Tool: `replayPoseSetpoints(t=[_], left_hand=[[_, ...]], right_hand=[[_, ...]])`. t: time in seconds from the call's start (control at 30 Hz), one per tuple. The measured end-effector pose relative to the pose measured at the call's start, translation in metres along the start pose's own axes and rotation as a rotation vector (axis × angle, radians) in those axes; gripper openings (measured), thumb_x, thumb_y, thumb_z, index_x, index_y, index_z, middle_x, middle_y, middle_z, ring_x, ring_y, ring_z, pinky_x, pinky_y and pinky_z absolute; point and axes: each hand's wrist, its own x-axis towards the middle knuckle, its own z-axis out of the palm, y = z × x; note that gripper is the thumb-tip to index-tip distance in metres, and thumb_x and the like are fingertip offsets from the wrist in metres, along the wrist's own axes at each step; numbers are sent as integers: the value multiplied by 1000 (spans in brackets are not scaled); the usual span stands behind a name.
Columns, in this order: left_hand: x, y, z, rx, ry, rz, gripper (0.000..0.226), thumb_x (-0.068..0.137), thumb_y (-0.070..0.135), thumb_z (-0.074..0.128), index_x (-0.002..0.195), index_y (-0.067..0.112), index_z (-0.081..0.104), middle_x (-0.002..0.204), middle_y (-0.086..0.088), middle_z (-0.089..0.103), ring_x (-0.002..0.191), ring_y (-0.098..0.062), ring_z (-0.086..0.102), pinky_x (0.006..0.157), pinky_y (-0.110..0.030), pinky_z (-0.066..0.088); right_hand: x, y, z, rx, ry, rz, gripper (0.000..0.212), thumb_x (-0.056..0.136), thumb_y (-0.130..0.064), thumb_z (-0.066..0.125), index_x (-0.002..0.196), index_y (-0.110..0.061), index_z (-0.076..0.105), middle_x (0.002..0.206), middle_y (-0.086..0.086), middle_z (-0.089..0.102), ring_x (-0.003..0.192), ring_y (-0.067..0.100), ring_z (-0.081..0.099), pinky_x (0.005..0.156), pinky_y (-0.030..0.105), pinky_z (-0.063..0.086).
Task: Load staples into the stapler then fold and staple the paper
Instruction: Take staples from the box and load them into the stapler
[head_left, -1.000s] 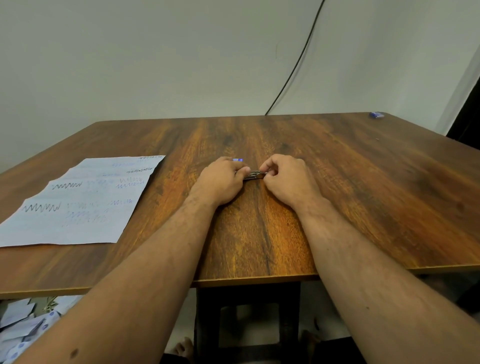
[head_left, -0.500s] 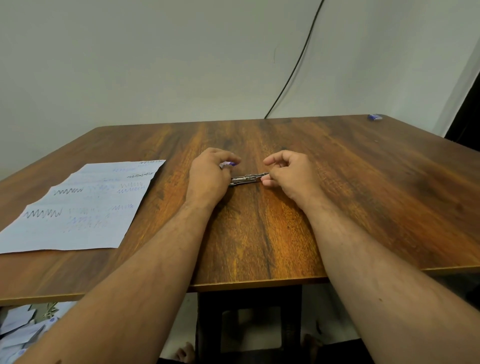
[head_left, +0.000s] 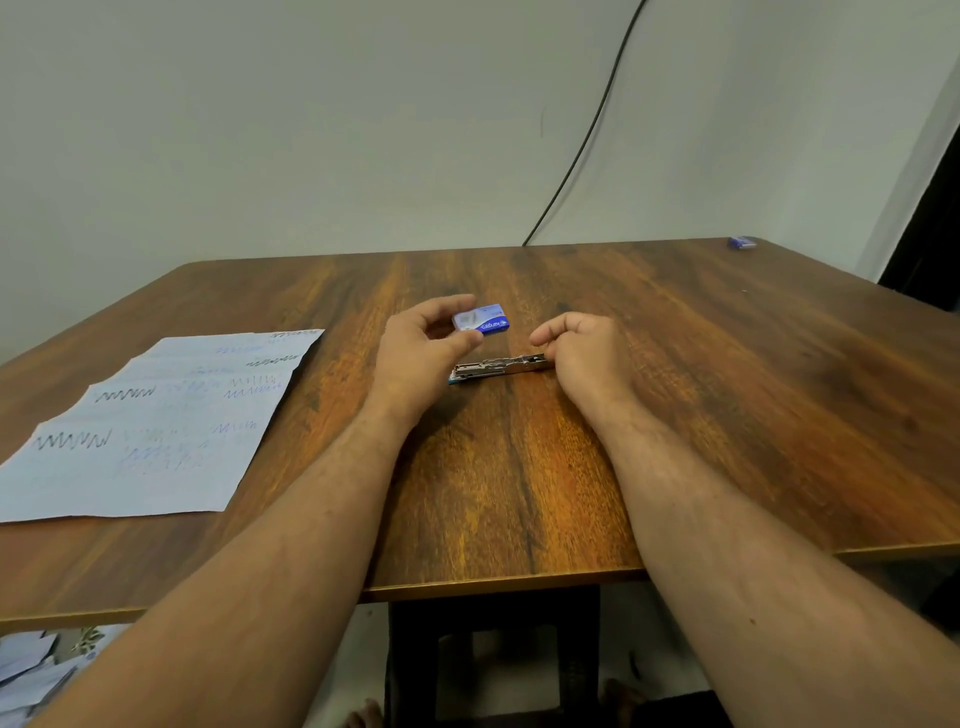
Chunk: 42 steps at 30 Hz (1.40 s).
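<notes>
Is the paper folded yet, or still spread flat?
Spread flat. The paper lies unfolded on the table, left of both hands, and neither hand touches it.

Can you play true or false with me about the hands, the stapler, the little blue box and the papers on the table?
1. The stapler lies on the table between the two hands. True.
2. The left hand is holding the papers. False: they lie flat by themselves, away from both hands.
3. A small blue box sits just past the left hand's fingertips. True.
4. The right hand is touching the blue box. False: it is at the stapler's right end.
5. The papers are folded up. False: they lie spread out.
</notes>
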Motion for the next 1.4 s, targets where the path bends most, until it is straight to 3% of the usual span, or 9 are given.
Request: replayPoseSetpoints(t=[0.13, 0.27, 0.43, 0.7, 0.9, 1.03, 1.17, 1.3, 1.4], left_hand=[[-1, 1, 3, -216, -112, -114, 35, 82, 2, 77, 111, 21, 76, 104, -3, 77, 92, -12, 71, 87, -26, 55], [0, 2, 5, -407, -137, -199, 28, 85, -3, 72, 105, 16, 75, 95, -3, 78, 88, -16, 71, 86, -27, 57], [-3, 11, 5, -539, -204, -305, 32, 88, -11, 65, 114, 6, 69, 94, -12, 77, 75, -20, 77, 69, -23, 63], [-2, 12, 2, -576, -261, -378, 42, 96, -16, 38, 115, 4, 69, 110, -21, 75, 90, -27, 77, 74, -23, 62], [-3, 13, 0, -582, -245, -382, 38, 96, -16, 43, 115, 2, 70, 108, -21, 76, 85, -26, 78, 72, -21, 62], [-5, 17, 0, -569, -216, -408, 32, 94, -14, 51, 111, 3, 73, 101, -20, 78, 74, -21, 77, 62, -17, 61], [-4, 17, 0, -559, -181, -413, 26, 95, -10, 56, 108, 3, 74, 94, -18, 79, 68, -17, 76, 58, -15, 59], [-4, 17, 1, -500, -165, -401, 25, 94, -9, 59, 105, 7, 75, 91, -13, 79, 61, -13, 72, 50, -14, 56], [-3, 15, 1, -428, -128, -392, 29, 94, -10, 55, 101, 9, 76, 93, -14, 77, 54, -10, 66, 45, -14, 50]], right_hand=[[3, -4, 1, 70, 25, 73, 37, 76, -2, 45, 53, -22, 66, 47, -6, 59, 54, 12, 52, 65, 30, 40], [1, -11, -1, 165, -13, 81, 27, 55, -16, 42, 42, -23, 65, 35, -11, 50, 49, 15, 44, 56, 27, 31], [-3, -10, -4, 86, -43, 17, 27, 90, -34, 56, 76, -23, 76, 51, -9, 51, 57, 13, 46, 59, 32, 32], [-2, -7, 0, 26, -111, -25, 32, 98, -36, 56, 93, -16, 81, 69, -3, 67, 66, 13, 57, 62, 31, 39], [-1, -8, -1, 56, -106, 45, 37, 98, -43, 54, 75, -20, 73, 36, -16, 50, 47, 5, 44, 53, 29, 31], [0, -7, 0, 143, -101, 105, 43, 97, -49, 52, 81, -16, 76, 32, -16, 47, 29, 2, 43, 52, 28, 30], [1, -8, 0, 154, -89, 79, 48, 91, -55, 58, 57, -23, 72, 36, -14, 50, 43, 9, 45, 56, 32, 35], [-1, -6, -1, 122, -134, -9, 39, 86, -56, 65, 80, -20, 81, 65, -7, 73, 67, 15, 65, 70, 34, 47], [-2, -7, -2, 91, -151, -10, 36, 89, -48, 66, 77, -17, 80, 57, -11, 68, 55, 2, 58, 61, 29, 40]])
